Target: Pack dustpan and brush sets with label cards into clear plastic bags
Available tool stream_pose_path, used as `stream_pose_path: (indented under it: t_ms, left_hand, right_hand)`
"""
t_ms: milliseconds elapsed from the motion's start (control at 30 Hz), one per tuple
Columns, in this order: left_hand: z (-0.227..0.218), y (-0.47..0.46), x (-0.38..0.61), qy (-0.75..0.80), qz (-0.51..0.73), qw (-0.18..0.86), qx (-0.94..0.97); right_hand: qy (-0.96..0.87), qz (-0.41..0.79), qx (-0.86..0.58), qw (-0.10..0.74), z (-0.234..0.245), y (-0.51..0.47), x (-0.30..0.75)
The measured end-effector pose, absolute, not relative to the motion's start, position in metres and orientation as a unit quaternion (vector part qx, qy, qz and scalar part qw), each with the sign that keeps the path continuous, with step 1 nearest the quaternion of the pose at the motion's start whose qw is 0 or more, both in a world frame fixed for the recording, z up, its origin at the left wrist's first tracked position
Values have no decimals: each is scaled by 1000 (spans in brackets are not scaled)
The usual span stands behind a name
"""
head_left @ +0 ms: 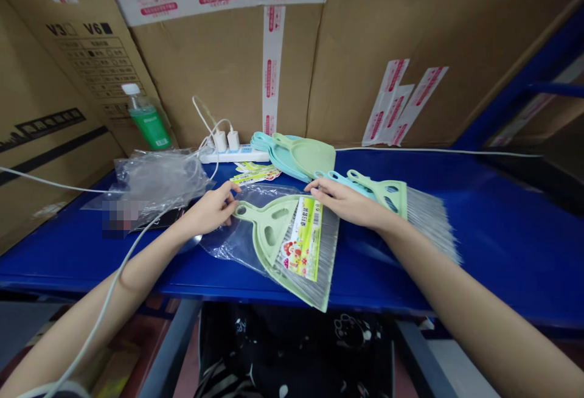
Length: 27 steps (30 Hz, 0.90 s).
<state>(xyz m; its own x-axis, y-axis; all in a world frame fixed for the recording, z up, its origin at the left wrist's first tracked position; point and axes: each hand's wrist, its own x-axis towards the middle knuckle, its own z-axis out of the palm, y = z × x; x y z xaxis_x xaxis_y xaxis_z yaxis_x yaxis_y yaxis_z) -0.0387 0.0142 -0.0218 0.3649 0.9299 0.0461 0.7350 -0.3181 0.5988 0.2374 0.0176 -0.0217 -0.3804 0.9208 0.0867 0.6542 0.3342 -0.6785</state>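
A green dustpan-and-brush set [292, 246] with a printed label card lies partly inside a clear plastic bag [237, 243] on the blue shelf [502, 233]. My left hand [210, 209] pinches the bag's edge beside the set's handle. My right hand [347, 202] rests on the bag's other side, fingers closed on its edge near the label. Just right of that hand lie loose brushes [410, 206], teal and green, with grey bristles.
A stack of teal and green dustpans [298, 156] sits behind. Label cards [255, 173], a white power strip [232, 153] with chargers, a heap of clear bags [155, 182] and a green bottle [148, 119] stand at the left. Cardboard boxes [365, 51] wall the back.
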Motion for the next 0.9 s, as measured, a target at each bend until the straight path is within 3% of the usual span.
stream_pose_path:
  t_ms: [100,233,367,533,900]
  left_hand:
    - [-21,14,-39,551,173,206,790]
    - [-19,15,-41,571,133,95,804]
    - [-18,14,-41,587,77,78,802]
    - [-11,10,-37,612,0,41,790]
    - [-5,6,-33,622,-80,14,779]
  right_hand:
    - [-758,331,-505,247,-18,15,236]
    - [-662,481,-525,235,-16,12,232]
    - [-589,580,-488,282,-18,14,231]
    - [-551,602,-472,333,-18,14,227]
    - [-618,562,-446,321,-34,18,226]
